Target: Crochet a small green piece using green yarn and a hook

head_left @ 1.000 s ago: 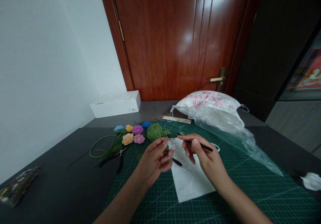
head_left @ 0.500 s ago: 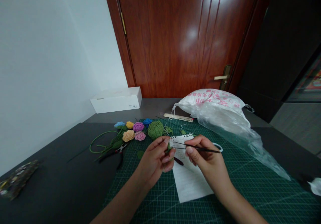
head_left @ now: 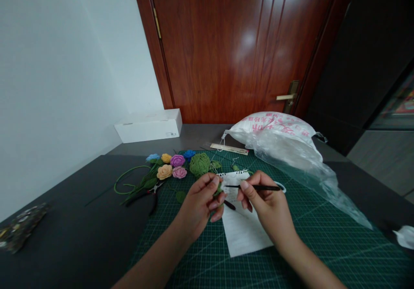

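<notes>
My left hand (head_left: 204, 196) pinches a small green knitted piece (head_left: 218, 189) between thumb and fingers; most of it is hidden by them. In the earlier frame white fluff shows at its top. My right hand (head_left: 263, 198) grips black tweezers (head_left: 258, 187), their arms together and their tips pointing left at the green piece. Whether the tips touch it I cannot tell. Below the hands lies a sheet of spiral notebook paper (head_left: 244, 233), with a dark handle (head_left: 230, 205) over its left edge. Behind my left hand sits a ball of green yarn (head_left: 199, 164).
Knitted flowers (head_left: 177, 161) on green stems and black-handled pliers (head_left: 152, 198) lie left of the yarn. A green cutting mat (head_left: 307, 246) spreads under the paper. At the back stand a white box (head_left: 148, 127), a ruler (head_left: 229, 149) and a stuffed plastic bag (head_left: 278, 131).
The tweezers' arms, spread apart half a second ago, have come together. My left hand has barely moved and keeps its hold. The whole view has shifted slightly.
</notes>
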Action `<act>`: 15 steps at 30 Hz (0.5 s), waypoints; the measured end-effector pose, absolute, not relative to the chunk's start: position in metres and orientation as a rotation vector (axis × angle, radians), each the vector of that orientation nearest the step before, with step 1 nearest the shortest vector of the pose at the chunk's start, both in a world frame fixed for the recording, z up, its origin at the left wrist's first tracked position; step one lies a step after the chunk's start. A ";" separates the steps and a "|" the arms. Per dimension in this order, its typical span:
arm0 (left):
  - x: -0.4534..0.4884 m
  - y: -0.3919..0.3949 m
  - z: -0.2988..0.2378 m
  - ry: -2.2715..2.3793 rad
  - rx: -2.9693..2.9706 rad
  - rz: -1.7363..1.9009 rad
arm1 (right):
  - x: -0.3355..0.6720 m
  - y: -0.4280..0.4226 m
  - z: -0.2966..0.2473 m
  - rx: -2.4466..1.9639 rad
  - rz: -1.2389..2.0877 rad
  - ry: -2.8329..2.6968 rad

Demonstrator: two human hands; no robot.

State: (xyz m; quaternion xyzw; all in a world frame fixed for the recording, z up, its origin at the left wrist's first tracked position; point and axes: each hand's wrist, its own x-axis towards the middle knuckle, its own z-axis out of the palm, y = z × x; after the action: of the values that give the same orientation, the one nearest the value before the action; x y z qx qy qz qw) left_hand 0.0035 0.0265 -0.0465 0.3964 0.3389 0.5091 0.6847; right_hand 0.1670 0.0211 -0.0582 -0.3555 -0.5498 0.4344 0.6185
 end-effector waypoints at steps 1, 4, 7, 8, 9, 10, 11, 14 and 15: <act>0.004 0.026 -0.047 0.760 0.892 1.140 | 0.167 0.021 -0.058 -0.811 1.026 -1.259; 0.004 0.026 -0.048 0.763 0.903 1.133 | 0.167 0.024 -0.058 -0.808 1.095 -1.240; 0.003 0.026 -0.051 0.760 0.913 1.122 | 0.167 0.027 -0.060 -0.791 1.198 -1.189; 0.003 0.026 -0.052 0.758 0.915 1.116 | 0.167 0.028 -0.060 -0.779 1.240 -1.165; 0.003 0.026 -0.052 0.755 0.918 1.110 | 0.166 0.029 -0.061 -0.766 1.283 -1.140; 0.002 0.026 -0.053 0.752 0.920 1.106 | 0.165 0.029 -0.062 -0.753 1.323 -1.117; 0.002 0.026 -0.054 0.749 0.922 1.102 | 0.165 0.030 -0.063 -0.741 1.355 -1.097; 0.001 0.026 -0.056 0.743 0.924 1.099 | 0.161 0.031 -0.066 -0.720 1.380 -1.063; 0.002 0.026 -0.056 0.742 0.924 1.100 | 0.160 0.031 -0.067 -0.720 1.367 -1.064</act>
State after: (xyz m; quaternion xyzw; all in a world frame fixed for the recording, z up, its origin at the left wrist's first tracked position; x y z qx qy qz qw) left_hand 0.0015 0.0256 -0.0564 0.4131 0.3317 0.4920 0.6908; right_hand 0.1605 0.0310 -0.0666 -0.3096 -0.4575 0.5875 0.5913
